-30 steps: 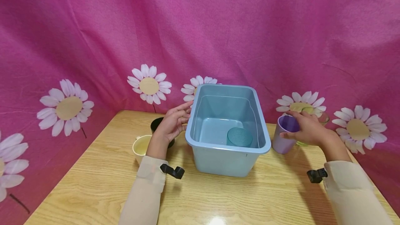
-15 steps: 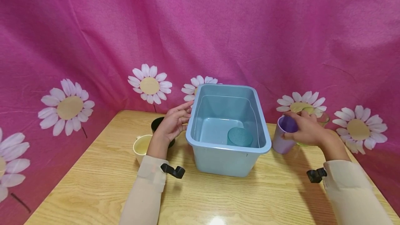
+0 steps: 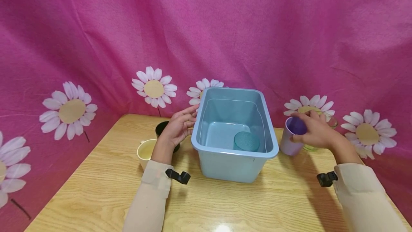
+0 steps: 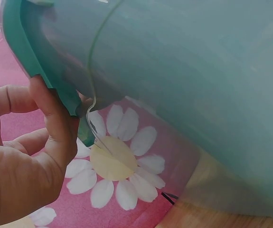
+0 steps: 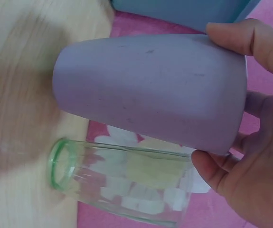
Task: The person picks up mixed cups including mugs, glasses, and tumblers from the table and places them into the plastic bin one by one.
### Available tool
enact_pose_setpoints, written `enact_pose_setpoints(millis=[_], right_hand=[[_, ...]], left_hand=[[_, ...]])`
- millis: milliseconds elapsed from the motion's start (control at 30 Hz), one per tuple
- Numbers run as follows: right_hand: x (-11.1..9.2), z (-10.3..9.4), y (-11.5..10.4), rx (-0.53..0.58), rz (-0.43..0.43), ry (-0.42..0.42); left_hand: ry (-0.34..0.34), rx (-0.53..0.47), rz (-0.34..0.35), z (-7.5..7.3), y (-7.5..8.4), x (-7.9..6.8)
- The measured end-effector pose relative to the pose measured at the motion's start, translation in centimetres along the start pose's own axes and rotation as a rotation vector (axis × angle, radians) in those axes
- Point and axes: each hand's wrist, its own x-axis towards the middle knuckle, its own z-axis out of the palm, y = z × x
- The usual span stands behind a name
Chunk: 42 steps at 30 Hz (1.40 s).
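At the blue tub's [image 3: 230, 167] nine o'clock, a cream handled mug [image 3: 145, 150] is standing; a dark cup [image 3: 160, 128] is hiding partly behind the left hand [image 3: 177, 128], whose relaxed fingers are touching the glossy rim. Towards five inside, a pebbled, round teal piece [image 3: 246, 141] is sitting. At three, the right hand [image 3: 317, 133] is gripping a smooth, tapered purple tumbler [image 5: 148, 90] and partly blocking a clear green-tinted glass [image 5: 131, 183].

Magenta cloth [image 3: 206, 28] printed with white daisies [image 3: 153, 88], hanging behind wooden table [image 3: 96, 189]; light-coloured grain.
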Motion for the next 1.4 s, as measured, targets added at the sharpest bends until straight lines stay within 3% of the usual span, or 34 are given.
enact_pose_setpoints(millis=[333, 600, 1400], right_hand=[[0.3, -2.2, -1.0, -0.029, 0.005, 0.019], [0.8, -3.5, -1.7, -0.024, -0.052, 0.064], [2.1, -8.9, -4.9, -0.01, -0.046, 0.11]], left_hand=[[-0.01, 0.001, 0.006, 0.1, 0.0, 0.0], [-0.006, -0.007, 0.005, 0.1, 0.1, 0.0], [0.0, -0.008, -0.002, 0.3, -0.1, 0.0]])
